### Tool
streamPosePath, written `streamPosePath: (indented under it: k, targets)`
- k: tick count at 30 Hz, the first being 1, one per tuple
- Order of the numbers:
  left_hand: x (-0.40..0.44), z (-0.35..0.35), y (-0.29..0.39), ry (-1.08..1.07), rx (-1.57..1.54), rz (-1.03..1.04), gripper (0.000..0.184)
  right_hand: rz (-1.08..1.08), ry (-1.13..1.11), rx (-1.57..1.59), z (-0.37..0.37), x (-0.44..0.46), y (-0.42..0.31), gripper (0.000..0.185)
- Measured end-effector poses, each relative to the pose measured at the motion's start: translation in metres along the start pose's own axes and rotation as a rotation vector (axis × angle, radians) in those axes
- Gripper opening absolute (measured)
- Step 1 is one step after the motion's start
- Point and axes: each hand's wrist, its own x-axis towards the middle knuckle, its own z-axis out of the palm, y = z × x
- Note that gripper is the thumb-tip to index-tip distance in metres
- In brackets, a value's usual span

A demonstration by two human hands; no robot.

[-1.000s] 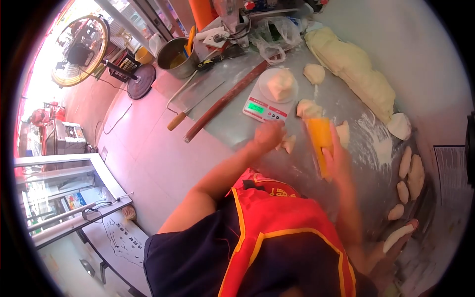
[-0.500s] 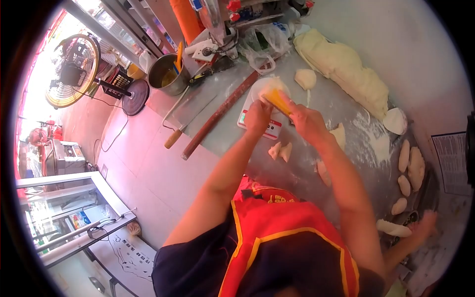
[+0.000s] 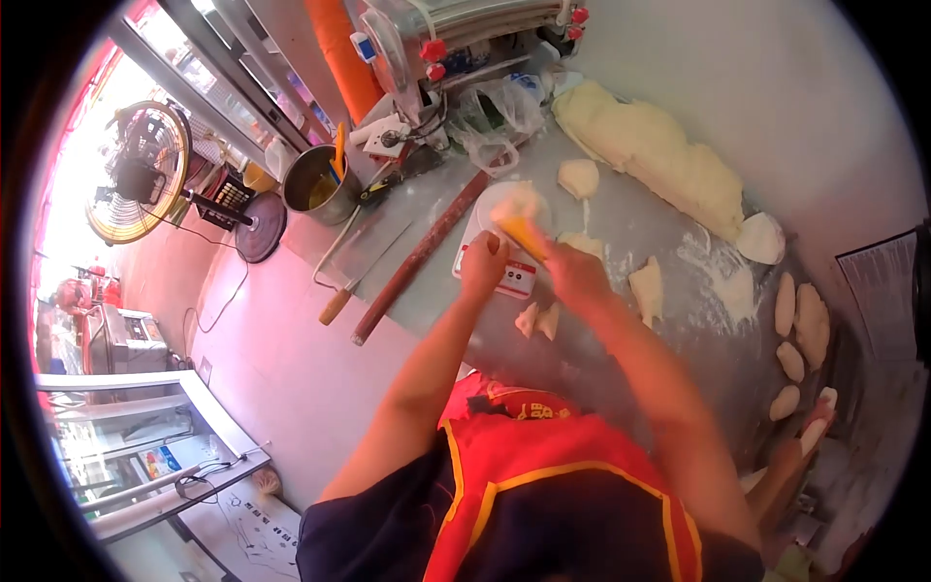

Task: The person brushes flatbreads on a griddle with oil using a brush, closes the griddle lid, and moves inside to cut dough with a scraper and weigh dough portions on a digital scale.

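A lump of dough [image 3: 514,200] rests on the round plate of a white and red kitchen scale [image 3: 521,282]. My right hand [image 3: 579,279] grips a yellow-orange dough scraper [image 3: 522,233], its blade over the near edge of the lump. Beside the scale's left side, my left hand [image 3: 484,262] is closed with fingers curled; whatever it holds, if anything, is hidden. Small dough scraps [image 3: 537,320] lie just in front of the scale. Another dough piece [image 3: 647,290] lies to the right of my right hand.
A long rolling pin [image 3: 419,256] lies left of the scale. Behind stand a metal pot [image 3: 321,199] and a plastic bag [image 3: 493,121]. A large dough roll [image 3: 652,160] lies along the wall. At right are shaped dough pieces [image 3: 789,362] and another person's hand [image 3: 819,412].
My left hand has drawn back from the scraper and dough, toward the scale's left side. The scraper stays in my right hand. The other person's hand has moved, and the camera view has shifted.
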Motion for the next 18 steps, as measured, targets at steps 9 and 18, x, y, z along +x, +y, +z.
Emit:
streamPosePath:
  k: [9, 18]
  targets:
    - [-0.101, 0.003, -0.014, -0.289, 0.111, 0.048, 0.016, 0.53, -0.199, 0.17, -0.058, -0.14, -0.008, 0.069]
    - [-0.123, 0.027, 0.026, -0.42, 0.442, 0.416, 0.04, 0.4, -0.15, 0.189, -0.021, -0.154, -0.029, 0.074]
